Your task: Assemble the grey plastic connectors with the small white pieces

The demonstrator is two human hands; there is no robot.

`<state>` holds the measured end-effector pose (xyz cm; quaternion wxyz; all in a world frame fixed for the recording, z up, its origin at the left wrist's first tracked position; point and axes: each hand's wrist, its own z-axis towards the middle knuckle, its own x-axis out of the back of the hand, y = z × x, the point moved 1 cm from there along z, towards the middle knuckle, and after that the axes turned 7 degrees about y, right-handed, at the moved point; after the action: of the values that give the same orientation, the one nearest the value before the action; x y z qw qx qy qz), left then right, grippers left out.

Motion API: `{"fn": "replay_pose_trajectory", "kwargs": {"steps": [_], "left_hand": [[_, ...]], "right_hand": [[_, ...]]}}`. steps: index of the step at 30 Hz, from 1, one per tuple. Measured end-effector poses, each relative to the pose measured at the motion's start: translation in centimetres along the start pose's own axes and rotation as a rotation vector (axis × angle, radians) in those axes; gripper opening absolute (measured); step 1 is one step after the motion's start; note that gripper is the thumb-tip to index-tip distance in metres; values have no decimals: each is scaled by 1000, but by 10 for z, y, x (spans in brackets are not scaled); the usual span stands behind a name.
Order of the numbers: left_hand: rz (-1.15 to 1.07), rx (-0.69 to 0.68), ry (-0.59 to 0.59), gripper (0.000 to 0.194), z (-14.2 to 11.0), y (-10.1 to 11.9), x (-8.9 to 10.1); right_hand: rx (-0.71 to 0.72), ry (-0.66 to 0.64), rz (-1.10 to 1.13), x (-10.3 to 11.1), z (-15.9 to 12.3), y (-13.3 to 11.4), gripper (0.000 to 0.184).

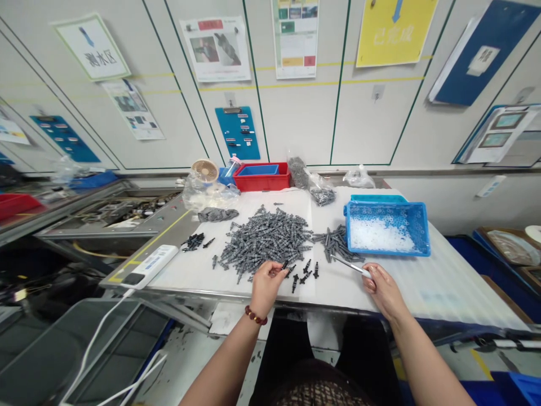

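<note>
My left hand [265, 285] is closed in a pinch on a small dark plastic part at the near edge of a big pile of grey plastic parts [264, 239] on the white table [443, 282]. Several loose black parts [305, 274] lie just to its right. My right hand [380, 285] grips a thin silvery tool [349, 265] whose tip points left toward a smaller heap of grey parts [336, 242]. A blue tray [386, 228] of small white pieces stands behind my right hand.
A red bin [262, 176] holding a blue tray, a small fan [205, 169], a grey cloth [217, 214] and clear bags [315, 186] sit at the table's back. A few black parts [194, 241] lie left. A white power strip [147, 266] rests on the metal bench.
</note>
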<state>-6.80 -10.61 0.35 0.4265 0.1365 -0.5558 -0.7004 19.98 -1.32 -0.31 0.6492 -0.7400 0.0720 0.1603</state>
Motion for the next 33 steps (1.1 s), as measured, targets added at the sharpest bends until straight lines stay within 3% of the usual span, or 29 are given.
{"fn": "replay_pose_trajectory", "kwargs": {"steps": [20,33], "left_hand": [[79,-127,-15,7,-3,-3,-1],[307,-291,-70,4,-9,-4,-4]], "right_hand": [[10,0,-5,-2,-2,-2,41],[-4,-7,4,-1,-2,-1,41]]}}
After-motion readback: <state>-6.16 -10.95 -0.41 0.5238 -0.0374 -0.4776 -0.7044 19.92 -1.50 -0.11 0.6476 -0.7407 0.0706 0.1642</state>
